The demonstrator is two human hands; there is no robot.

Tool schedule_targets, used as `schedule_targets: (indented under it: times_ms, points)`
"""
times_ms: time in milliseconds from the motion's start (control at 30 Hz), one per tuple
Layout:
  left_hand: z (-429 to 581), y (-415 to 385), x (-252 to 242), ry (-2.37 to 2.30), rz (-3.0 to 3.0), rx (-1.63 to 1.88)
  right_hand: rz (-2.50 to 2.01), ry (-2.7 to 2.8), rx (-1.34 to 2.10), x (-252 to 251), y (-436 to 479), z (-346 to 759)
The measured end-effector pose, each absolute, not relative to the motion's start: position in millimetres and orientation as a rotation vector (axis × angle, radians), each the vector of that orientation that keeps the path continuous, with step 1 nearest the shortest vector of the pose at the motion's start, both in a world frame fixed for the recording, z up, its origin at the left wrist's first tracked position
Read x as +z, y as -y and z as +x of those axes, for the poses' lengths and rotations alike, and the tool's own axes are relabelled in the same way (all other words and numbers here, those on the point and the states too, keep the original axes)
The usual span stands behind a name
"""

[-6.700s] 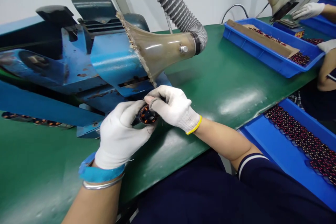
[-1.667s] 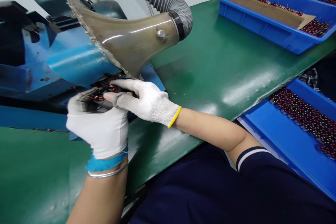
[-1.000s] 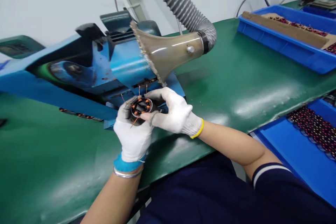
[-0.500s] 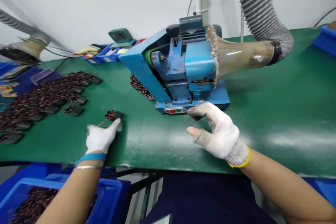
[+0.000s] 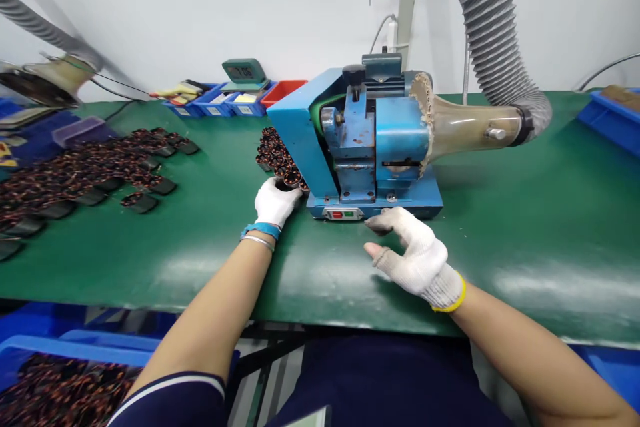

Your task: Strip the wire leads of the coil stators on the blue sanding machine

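My left hand (image 5: pixel 277 202), in a white glove, is closed round a dark cylindrical part with copper windings (image 5: pixel 287 184), mostly hidden by the fingers. It is at the front edge of a cluster of similar copper-wound parts (image 5: pixel 274 148), left of the blue machine (image 5: pixel 403 127). My right hand (image 5: pixel 413 250), gloved with a bare thumb tip, hovers over the green table in front of the machine. Its fingers are curled apart from the thumb and hold nothing. The machine's red and green buttons (image 5: pixel 343 214) are just left of its fingertips.
Many copper-wound parts (image 5: pixel 75 177) cover the table's left side. Small blue bins (image 5: pixel 213 101) and a red bin (image 5: pixel 283 92) stand at the back. A ribbed hose (image 5: pixel 493 33) joins the machine's right side. A blue bin (image 5: pixel 613 119) is far right.
My left hand has moved right and away from me, carrying the copper-wound part from the open table to the cluster beside the machine. My right hand keeps its pose. The view has shifted slightly.
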State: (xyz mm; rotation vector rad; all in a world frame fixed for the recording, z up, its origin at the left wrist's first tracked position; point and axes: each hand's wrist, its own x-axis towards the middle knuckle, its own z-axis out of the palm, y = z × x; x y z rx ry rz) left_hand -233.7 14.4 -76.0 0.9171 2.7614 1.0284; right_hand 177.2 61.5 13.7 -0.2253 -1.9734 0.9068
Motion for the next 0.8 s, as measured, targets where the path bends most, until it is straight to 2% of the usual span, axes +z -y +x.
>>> schedule_targets:
  times_ms: [433, 533, 667, 800]
  points:
    - [-191.0, 26.8, -36.2, -2.654, 0.857, 1.356, -0.194, 2.017, 0.832, -8.0, -58.6, 168.9]
    - [-152.1, 51.3, -21.2, -2.614, 0.963, 1.475, -0.305, 2.015, 1.032, 1.5, -58.4, 168.9]
    - [-85.5, 68.0, -3.7, -2.391, 1.366, 1.487, -0.619, 1.937, 1.496, 30.3, -55.2, 168.9]
    - [-42.2, 56.8, 7.1, -2.176, 1.771, 1.476, -0.668, 1.804, 1.582, 40.8, -57.2, 162.6]
